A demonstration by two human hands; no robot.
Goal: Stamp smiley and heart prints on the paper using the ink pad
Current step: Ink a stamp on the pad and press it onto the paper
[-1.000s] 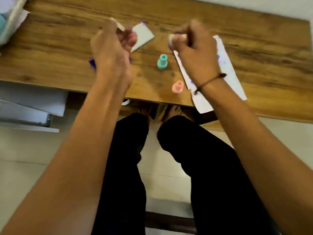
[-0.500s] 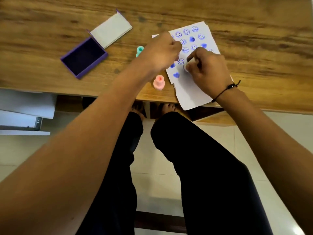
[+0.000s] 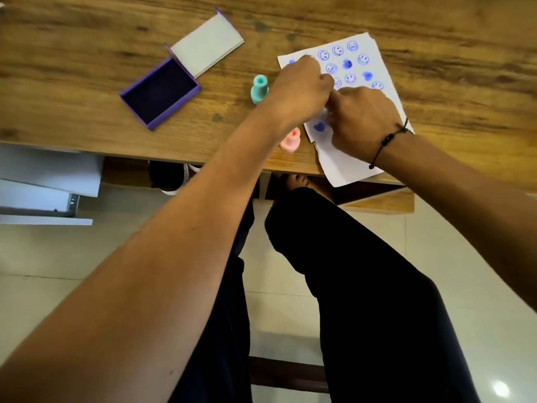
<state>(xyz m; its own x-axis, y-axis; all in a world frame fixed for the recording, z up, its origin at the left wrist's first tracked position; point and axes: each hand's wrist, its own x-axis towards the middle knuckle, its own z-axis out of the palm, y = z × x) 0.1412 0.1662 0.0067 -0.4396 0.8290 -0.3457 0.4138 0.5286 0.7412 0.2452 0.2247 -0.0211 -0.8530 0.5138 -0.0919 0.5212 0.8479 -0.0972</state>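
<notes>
Wooden desk [image 3: 87, 53]: paper [image 3: 348, 164] right of the open ink pad [image 3: 158, 91]. Your left hand [image 3: 299, 88] and right hand [image 3: 363, 120] press on it, fists curled, contents hidden. Likely mid-stamp; next, lift straight, re-ink.

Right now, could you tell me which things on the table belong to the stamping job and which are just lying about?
In use: paper, ink pad, left hand, right hand.
Idle: teal stamp, pink stamp, both standing apart from the hands.
</notes>
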